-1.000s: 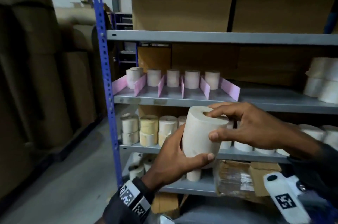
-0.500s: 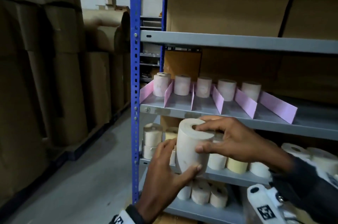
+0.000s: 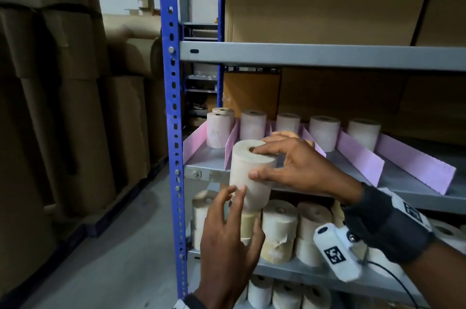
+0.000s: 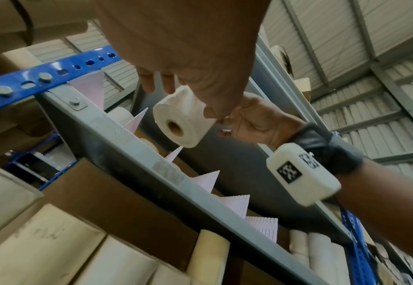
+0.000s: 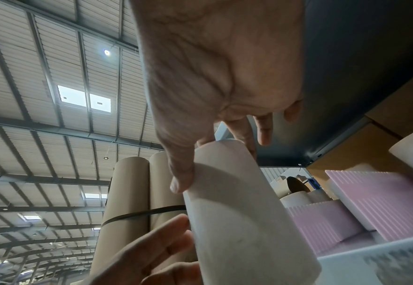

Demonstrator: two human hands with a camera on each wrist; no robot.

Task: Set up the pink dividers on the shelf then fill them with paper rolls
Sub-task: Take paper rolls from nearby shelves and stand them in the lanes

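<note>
Fingers [image 3: 264, 151] of the right hand [image 3: 300, 170] pinch the paper roll [image 3: 249, 172] from above.

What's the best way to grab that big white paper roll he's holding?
Come from above and clasp the upright white paper roll around its upper curved side, thumb opposite fingers, as the right hand does. Its round wall probably gives a firm hold, though the hollow core wouldn't.

The right hand [image 3: 300, 172] hides the front of the third lane between the dividers [image 3: 359, 163]. The held roll [image 3: 248, 172] covers a divider's front end. The bottom rolls [image 3: 285, 294] are cut off by the head view's lower edge.
</note>
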